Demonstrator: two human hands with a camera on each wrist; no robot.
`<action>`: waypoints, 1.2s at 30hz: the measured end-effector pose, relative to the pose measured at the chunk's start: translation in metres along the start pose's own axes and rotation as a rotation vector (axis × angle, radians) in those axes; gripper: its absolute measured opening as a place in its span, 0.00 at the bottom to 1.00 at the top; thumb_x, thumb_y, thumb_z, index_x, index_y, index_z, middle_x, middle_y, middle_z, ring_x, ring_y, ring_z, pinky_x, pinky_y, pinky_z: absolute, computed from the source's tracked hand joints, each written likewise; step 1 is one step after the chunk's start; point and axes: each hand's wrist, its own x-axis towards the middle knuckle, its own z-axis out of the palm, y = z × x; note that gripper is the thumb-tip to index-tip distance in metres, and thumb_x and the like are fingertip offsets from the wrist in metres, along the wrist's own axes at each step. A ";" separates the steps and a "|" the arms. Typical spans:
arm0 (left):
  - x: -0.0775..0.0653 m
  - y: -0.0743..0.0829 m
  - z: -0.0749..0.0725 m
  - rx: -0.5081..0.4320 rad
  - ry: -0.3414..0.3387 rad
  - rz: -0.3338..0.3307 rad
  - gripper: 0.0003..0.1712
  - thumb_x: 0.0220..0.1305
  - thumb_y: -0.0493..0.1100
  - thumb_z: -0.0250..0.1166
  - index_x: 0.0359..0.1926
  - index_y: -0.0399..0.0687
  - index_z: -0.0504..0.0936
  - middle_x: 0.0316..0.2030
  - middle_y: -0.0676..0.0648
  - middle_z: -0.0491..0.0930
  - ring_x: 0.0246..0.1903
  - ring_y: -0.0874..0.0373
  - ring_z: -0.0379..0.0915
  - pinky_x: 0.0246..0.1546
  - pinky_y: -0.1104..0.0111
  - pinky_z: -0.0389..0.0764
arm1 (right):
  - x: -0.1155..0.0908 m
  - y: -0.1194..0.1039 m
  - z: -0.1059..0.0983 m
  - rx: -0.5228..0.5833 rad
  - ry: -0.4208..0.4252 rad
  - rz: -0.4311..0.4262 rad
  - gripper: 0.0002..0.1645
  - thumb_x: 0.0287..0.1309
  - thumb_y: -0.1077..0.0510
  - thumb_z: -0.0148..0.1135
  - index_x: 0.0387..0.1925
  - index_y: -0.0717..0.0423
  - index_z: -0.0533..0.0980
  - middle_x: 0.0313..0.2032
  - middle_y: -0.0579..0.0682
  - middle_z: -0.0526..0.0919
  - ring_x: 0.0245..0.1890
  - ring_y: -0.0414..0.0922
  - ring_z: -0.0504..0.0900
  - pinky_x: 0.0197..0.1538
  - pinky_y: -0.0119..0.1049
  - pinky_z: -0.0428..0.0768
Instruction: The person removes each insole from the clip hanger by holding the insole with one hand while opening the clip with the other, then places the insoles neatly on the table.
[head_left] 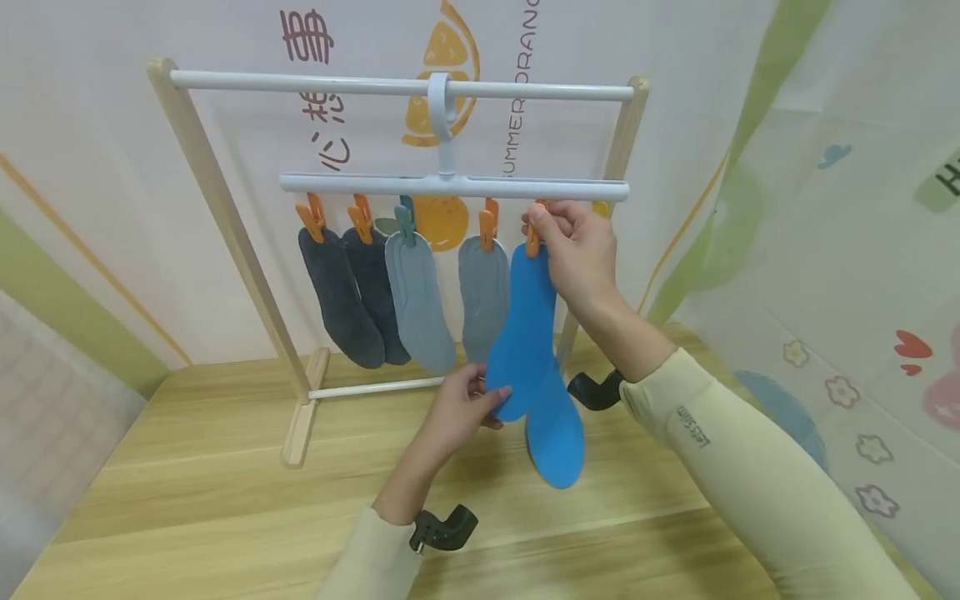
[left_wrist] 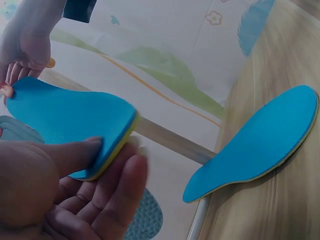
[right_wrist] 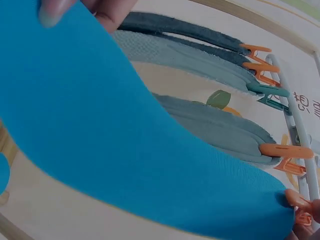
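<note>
A blue insole [head_left: 528, 325] with a yellow underside hangs at the right part of a white clip hanger [head_left: 360, 182]. Its wide lower end is pinched by my left hand [head_left: 456, 407], thumb on the blue face and fingers behind. At its narrow top, my right hand [head_left: 587, 254] pinches an orange clothespin [head_left: 533, 242] between thumb and fingers; the clip's jaws are at the insole's edge. A second blue insole [left_wrist: 260, 137] lies on the wooden table, partly hidden behind the first in the head view.
Left along the hanger hang two dark insoles [head_left: 341, 304] and two light grey ones [head_left: 422, 304], on orange and green clips. A yellow clip [head_left: 600, 208] is behind my right hand. The hanger hooks over a rack's white rail [head_left: 300, 82] with wooden legs [head_left: 232, 225].
</note>
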 end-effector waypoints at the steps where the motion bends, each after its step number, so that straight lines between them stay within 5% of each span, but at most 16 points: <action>1: -0.001 0.000 -0.001 0.003 -0.007 -0.006 0.19 0.65 0.36 0.62 0.54 0.32 0.72 0.36 0.35 0.81 0.28 0.49 0.83 0.31 0.59 0.86 | 0.001 0.000 0.001 0.005 0.002 0.006 0.24 0.64 0.44 0.57 0.52 0.56 0.78 0.43 0.52 0.87 0.46 0.39 0.85 0.55 0.33 0.80; 12: -0.001 -0.010 -0.005 0.012 -0.091 0.008 0.19 0.65 0.33 0.60 0.55 0.31 0.71 0.44 0.31 0.81 0.30 0.42 0.83 0.35 0.50 0.85 | 0.008 0.001 0.001 0.086 0.005 0.027 0.21 0.65 0.49 0.58 0.49 0.62 0.78 0.41 0.57 0.87 0.41 0.43 0.86 0.47 0.32 0.83; 24: -0.006 -0.036 -0.003 0.036 -0.017 -0.010 0.18 0.64 0.33 0.61 0.53 0.29 0.72 0.41 0.32 0.82 0.32 0.51 0.83 0.30 0.58 0.86 | 0.007 0.003 0.003 0.124 -0.018 0.044 0.21 0.63 0.49 0.60 0.48 0.61 0.79 0.41 0.56 0.87 0.41 0.43 0.86 0.48 0.33 0.83; 36: -0.013 -0.052 0.002 -0.018 -0.002 -0.021 0.13 0.64 0.33 0.61 0.46 0.28 0.73 0.35 0.31 0.83 0.28 0.43 0.84 0.30 0.53 0.85 | 0.004 0.009 0.002 0.162 -0.010 0.036 0.20 0.63 0.49 0.60 0.50 0.58 0.79 0.43 0.54 0.86 0.44 0.43 0.86 0.49 0.33 0.83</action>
